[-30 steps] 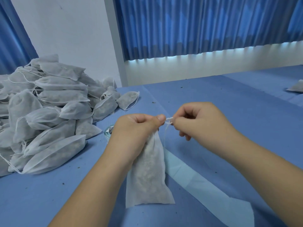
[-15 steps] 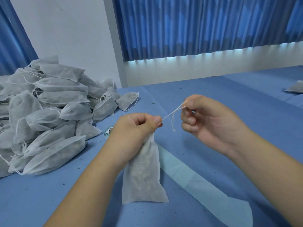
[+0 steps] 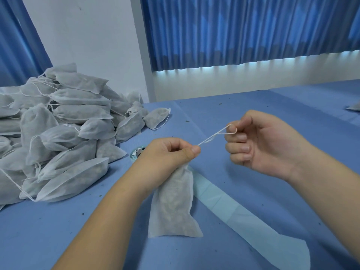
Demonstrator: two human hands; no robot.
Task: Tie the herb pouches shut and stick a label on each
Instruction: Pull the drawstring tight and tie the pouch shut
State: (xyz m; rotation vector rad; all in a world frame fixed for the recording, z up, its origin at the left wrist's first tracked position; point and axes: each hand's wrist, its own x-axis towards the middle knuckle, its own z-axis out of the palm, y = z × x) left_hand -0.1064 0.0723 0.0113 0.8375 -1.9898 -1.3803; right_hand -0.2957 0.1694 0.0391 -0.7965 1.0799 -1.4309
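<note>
A white fabric herb pouch (image 3: pixel 172 207) hangs upright from my left hand (image 3: pixel 169 154), which grips its gathered neck in a fist above the blue table (image 3: pixel 243 114). From the neck a thin white drawstring (image 3: pixel 213 137) runs taut up and right to my right hand (image 3: pixel 261 145). The string is looped over that hand's curled index finger. A pale blue strip of label backing paper (image 3: pixel 243 219) lies on the table under and to the right of the pouch. A label roll (image 3: pixel 136 152) peeks out behind my left hand.
A big heap of white filled pouches (image 3: pixel 58 133) with loose strings covers the table's left side. Another pouch (image 3: pixel 353 108) lies at the far right edge. Blue curtains and a white wall stand behind the table. Small herb crumbs dot the cloth.
My right hand has pulled the drawstring away from my left hand, up and to the right, until it is taut. My left hand has kept its grip on the pouch's neck.
</note>
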